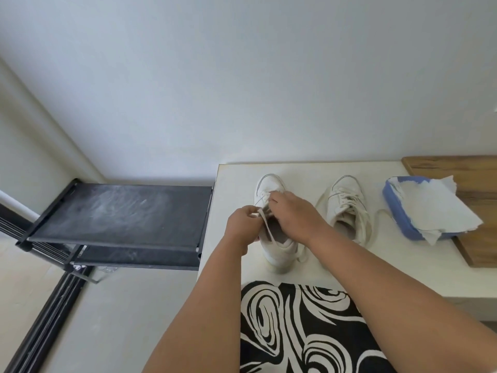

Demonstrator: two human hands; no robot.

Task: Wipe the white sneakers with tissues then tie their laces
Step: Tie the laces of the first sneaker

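Observation:
Two white sneakers stand on a white table (336, 267), toes pointing away from me. Over the left sneaker (279, 249) my left hand (243, 228) pinches a white lace (266, 226) that runs back across the shoe's opening. My right hand (294, 215) covers the lacing area and pinches the lace near the tongue. The right sneaker (348, 207) stands alone, its laces loose and trailing onto the table. A blue tissue pack (403, 222) with white tissues (435, 208) spilling out lies to the right of the shoes.
A wooden board (476, 170) lies under and behind the tissue pack at the table's right. A black metal shoe rack (121, 214) stands left of the table against the white wall. A black-and-white patterned cloth (295, 332) is below the table edge near me.

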